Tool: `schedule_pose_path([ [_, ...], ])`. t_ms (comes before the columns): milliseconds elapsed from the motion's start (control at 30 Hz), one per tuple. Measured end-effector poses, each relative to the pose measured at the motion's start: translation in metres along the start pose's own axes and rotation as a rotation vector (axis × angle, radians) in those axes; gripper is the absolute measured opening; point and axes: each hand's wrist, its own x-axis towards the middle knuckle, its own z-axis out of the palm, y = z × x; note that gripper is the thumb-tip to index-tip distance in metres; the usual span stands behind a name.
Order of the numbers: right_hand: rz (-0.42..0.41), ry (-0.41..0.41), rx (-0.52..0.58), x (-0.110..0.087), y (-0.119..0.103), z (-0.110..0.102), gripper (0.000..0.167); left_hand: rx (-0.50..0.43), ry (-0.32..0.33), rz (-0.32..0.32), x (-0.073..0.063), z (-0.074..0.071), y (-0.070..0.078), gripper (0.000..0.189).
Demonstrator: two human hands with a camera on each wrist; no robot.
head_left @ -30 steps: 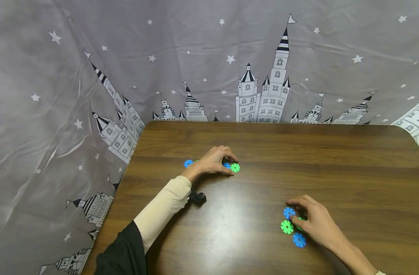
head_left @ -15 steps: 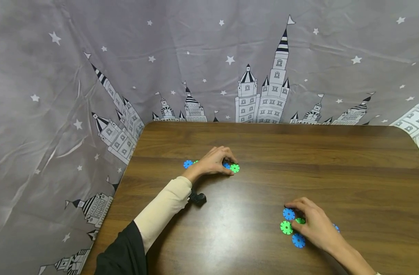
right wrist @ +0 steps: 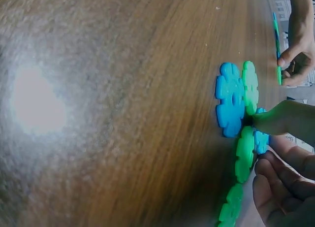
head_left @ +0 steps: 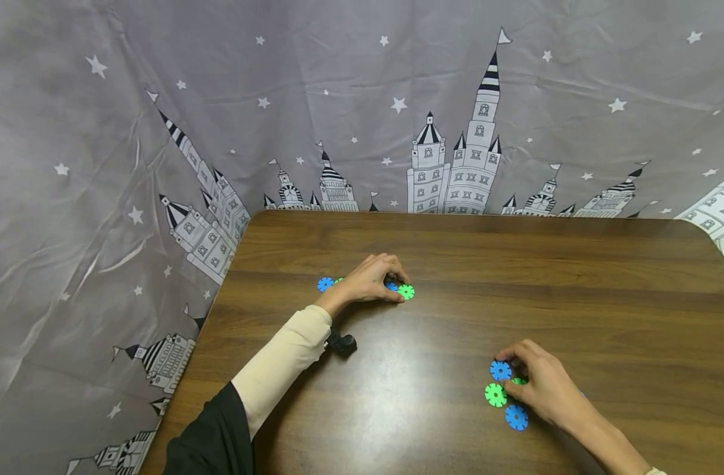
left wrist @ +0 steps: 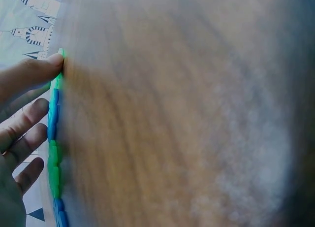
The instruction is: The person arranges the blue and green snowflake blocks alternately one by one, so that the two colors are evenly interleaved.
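Spanning a green disc (head_left: 406,291), the left hand (head_left: 369,280) pinches it between thumb and forefinger. Right hand (head_left: 546,384) likewise grips a blue disc (head_left: 500,371).

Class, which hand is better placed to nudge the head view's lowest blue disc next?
Likely the right hand: it is close beside that blue disc, at the same cluster of discs. The left hand is over at the farther row of discs.

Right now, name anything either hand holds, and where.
Left hand: end green disc, pinched by its edges. Right hand: its cluster's far blue disc, likewise.
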Motion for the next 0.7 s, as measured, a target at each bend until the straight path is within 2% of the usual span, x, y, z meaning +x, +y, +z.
schedule_pose_path([
  [300, 0.021, -0.031, -0.051, 0.0014, -0.0016, -0.0004, 0.036, -0.001, -0.004, -0.006, 0.0004, 0.0002, 0.0002, 0.037],
  [533, -0.026, -0.005, -0.090, 0.0036, -0.0001, 0.0017, 0.035, -0.003, -0.006, -0.012, 0.0001, -0.0004, 0.0008, 0.037],
  [700, -0.047, -0.011, -0.062, 0.0054, -0.0007, 0.0005, 0.038, 0.003, -0.009, -0.012, 0.0005, -0.0003, 0.0003, 0.037],
])
